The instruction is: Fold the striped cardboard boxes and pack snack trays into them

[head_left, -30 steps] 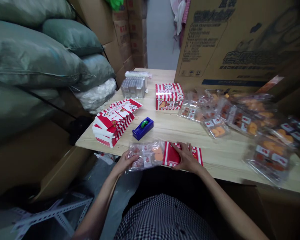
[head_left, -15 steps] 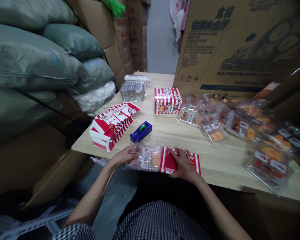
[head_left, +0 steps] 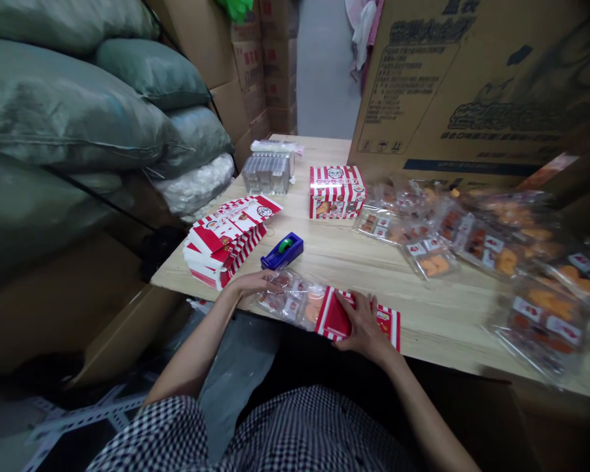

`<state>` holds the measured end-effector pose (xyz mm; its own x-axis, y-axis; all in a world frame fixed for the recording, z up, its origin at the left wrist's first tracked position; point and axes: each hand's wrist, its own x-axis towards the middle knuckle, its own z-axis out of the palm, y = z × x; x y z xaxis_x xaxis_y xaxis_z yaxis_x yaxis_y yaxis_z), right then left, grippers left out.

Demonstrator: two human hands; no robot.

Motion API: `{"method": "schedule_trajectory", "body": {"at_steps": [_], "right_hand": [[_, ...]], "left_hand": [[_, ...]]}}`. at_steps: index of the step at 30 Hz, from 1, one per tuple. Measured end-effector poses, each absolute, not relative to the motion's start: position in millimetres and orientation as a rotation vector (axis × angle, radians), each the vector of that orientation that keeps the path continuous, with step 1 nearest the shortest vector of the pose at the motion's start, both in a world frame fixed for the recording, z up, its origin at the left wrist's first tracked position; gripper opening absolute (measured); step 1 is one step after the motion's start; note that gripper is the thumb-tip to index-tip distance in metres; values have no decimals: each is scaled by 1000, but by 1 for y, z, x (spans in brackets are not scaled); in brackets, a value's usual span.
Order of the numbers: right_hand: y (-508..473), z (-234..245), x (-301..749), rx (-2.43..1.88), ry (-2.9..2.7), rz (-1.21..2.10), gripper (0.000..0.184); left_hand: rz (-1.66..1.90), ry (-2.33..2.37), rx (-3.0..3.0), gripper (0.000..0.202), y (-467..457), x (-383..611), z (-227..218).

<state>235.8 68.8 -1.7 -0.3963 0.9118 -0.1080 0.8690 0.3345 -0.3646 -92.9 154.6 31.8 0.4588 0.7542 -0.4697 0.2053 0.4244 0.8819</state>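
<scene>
At the table's front edge my left hand [head_left: 254,284] pinches the left end of a clear plastic packet [head_left: 293,305] with orange and brown pieces and white labels. The packet's right end meets the open end of a flattish red-and-white striped box [head_left: 332,313]; I cannot tell how far inside it reaches. My right hand [head_left: 366,326] grips that box from above, its thumb at the near edge and fingers across the top. Just beyond the packet sits a blue tape dispenser [head_left: 282,251] with green tape.
A stack of flat striped cartons [head_left: 226,242] lies left, a standing striped box [head_left: 337,192] farther back. Clear plastic trays [head_left: 268,174] are behind. Several filled packets [head_left: 430,257] spread to the right, before a large cardboard box [head_left: 423,85]. Bulky sacks [head_left: 69,105] pile up at left.
The packet and the striped box have tilted slightly, the packet's left end now farther from me. Both hands keep their hold. The whole view has shifted a little.
</scene>
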Motion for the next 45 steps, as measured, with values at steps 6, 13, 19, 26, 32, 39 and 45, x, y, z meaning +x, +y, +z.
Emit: {"method": "schedule_trajectory", "body": {"at_steps": [6, 13, 19, 26, 32, 39, 45], "right_hand": [[69, -4, 237, -1655, -2449, 547, 114], [68, -7, 238, -1594, -2472, 549, 117], [69, -9, 241, -1634, -2415, 502, 112], [70, 1, 248, -1646, -2332, 475, 109], [63, 12, 239, -1580, -2195, 390, 109], [53, 34, 225, -1485, -1998, 310, 112], [42, 47, 224, -1473, -1844, 224, 110]], "left_hand": [[551, 1108, 1005, 42, 143, -80, 18], [467, 1049, 940, 44, 163, -87, 21], [593, 1070, 923, 50, 149, -30, 1], [889, 1258, 1077, 65, 127, -24, 12], [980, 1325, 1261, 41, 114, -28, 43], [1012, 1312, 1769, 28, 87, 19, 84], [898, 1180, 2153, 31, 76, 31, 104]]}}
